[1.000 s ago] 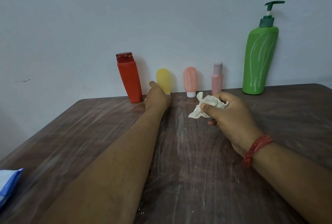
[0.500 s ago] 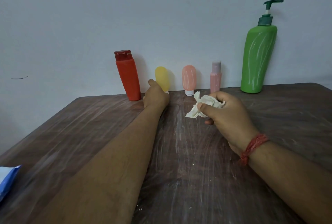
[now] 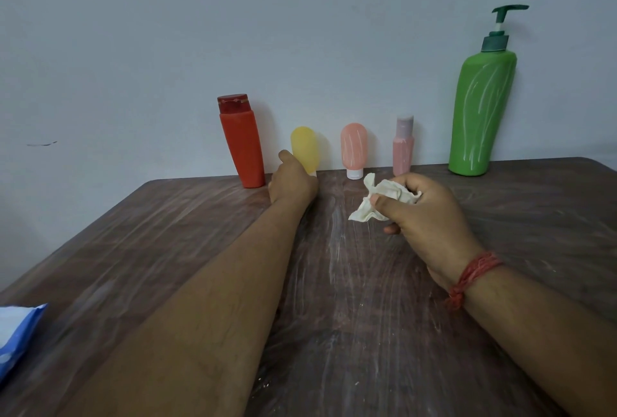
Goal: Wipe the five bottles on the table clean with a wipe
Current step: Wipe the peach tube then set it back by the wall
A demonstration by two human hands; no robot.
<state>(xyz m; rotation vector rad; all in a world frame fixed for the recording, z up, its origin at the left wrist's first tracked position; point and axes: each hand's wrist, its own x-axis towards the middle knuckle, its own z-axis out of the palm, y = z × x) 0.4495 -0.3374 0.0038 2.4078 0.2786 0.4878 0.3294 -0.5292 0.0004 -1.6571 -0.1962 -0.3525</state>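
1. Five bottles are lined up against the wall at the far edge of the surface (image 3: 334,283); the yellow bottle (image 3: 304,148), upright with its long axis vertical, is taken as the landmark.
2. The red bottle (image 3: 241,142) is seen just left of it; the peach bottle (image 3: 354,149), pink bottle (image 3: 403,146) and green pump bottle (image 3: 480,109) stand to its right.
3. The left hand (image 3: 292,179) is placed at the yellow bottle's base, fingers hidden behind it, so a grasp cannot be confirmed.
4. The crumpled wipe (image 3: 384,199) is clenched in the right hand (image 3: 424,216), nearer than and right of the yellow bottle.
5. The left hand is judged nearer; the wipe must travel left and away.
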